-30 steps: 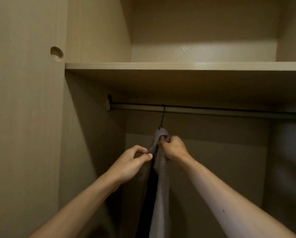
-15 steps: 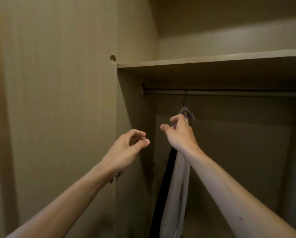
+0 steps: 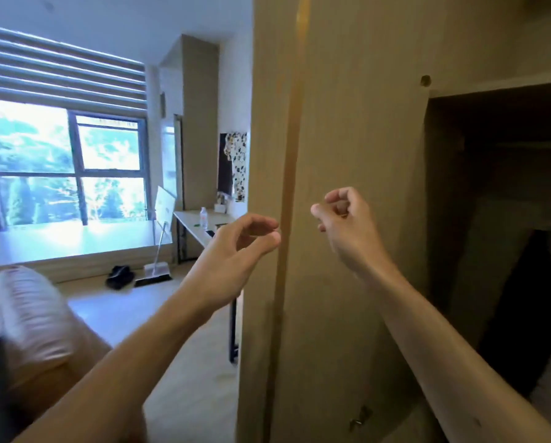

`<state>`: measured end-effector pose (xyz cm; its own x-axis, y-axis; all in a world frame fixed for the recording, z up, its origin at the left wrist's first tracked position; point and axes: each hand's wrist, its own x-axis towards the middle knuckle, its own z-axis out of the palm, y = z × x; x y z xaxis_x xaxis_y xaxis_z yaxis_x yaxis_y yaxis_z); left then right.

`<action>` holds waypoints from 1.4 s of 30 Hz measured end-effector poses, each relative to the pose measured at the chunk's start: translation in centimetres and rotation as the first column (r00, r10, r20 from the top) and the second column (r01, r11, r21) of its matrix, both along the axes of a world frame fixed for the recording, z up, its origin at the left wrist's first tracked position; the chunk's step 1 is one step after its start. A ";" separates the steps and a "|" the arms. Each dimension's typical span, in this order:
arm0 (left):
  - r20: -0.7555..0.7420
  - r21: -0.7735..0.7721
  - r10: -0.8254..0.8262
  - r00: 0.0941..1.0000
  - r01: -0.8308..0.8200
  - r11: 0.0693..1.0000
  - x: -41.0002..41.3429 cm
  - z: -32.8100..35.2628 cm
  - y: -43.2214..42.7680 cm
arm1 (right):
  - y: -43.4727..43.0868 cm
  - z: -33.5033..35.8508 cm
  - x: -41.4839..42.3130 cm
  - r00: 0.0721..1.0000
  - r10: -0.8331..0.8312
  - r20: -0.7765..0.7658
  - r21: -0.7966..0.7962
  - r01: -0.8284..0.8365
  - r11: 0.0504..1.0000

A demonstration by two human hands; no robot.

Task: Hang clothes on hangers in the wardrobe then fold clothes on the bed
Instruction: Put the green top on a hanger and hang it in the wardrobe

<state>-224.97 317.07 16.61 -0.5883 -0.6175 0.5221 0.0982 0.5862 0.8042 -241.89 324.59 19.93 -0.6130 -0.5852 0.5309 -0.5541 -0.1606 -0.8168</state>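
Before the wardrobe (image 3: 347, 123) side panel, both hands are hovering empty: the left hand (image 3: 232, 254) is keeping its fingers loosely curved and apart, the right hand (image 3: 347, 225) is curling its fingers into the palm. Inside the dim opening at right, a dark garment (image 3: 507, 314) is hanging.

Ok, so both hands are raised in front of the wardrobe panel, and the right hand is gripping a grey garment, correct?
Not quite. The right hand grips nothing: the head view shows its fingers curled and empty. The rest holds: it and the left hand are raised in front of the wardrobe panel.
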 end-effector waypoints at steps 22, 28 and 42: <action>0.018 0.315 0.398 0.917 -0.383 0.868 21.3 -12.4 -19.5 | -29.6 -15.7 19.0 0.882 0.369 0.293 0.108 -0.414 0.904; -0.028 0.356 0.318 0.948 -0.288 0.889 17.6 -16.1 -24.6 | -34.4 -19.2 15.3 0.873 0.300 0.384 0.144 -0.378 0.915; -0.128 0.422 0.287 0.949 -0.210 0.882 9.4 -17.9 -39.2 | -49.1 -21.3 9.9 0.821 0.241 0.518 0.135 -0.356 0.924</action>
